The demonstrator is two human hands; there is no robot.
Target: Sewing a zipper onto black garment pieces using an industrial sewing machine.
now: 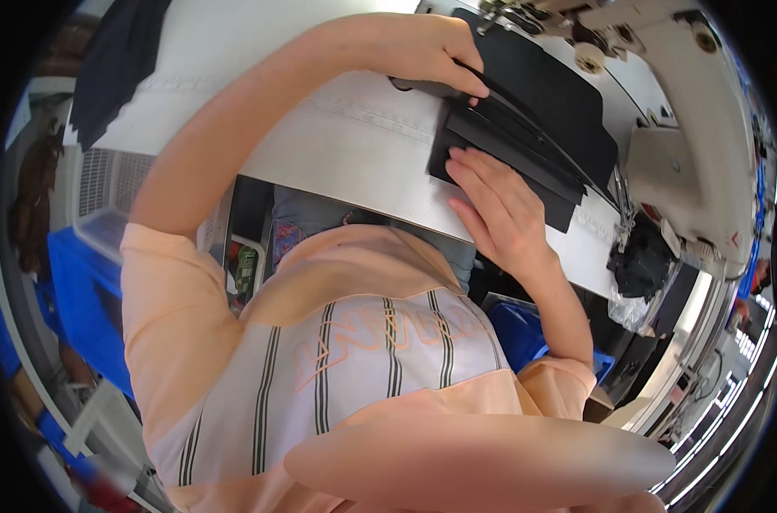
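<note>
My left hand [431, 53] is at the upper middle of the worktable, closed on a long narrow black strip [525, 124], which runs diagonally down to the right, toward the sewing machine's needle area. My right hand [500, 205] lies with fingers extended and slightly bent on dark folded pieces [551, 205], just below the strip. A larger black panel [568, 94] lies behind them, partly under the machine's head. What my left fingertips press underneath is partly hidden.
An industrial sewing machine [688, 171] stands at the right, with a black bundle [641, 261] below it. Black fabric [115, 68] lies at the table's [337, 154] left end. A white basket [115, 188], blue crates [85, 291] and a blue bin [529, 329] are below table level.
</note>
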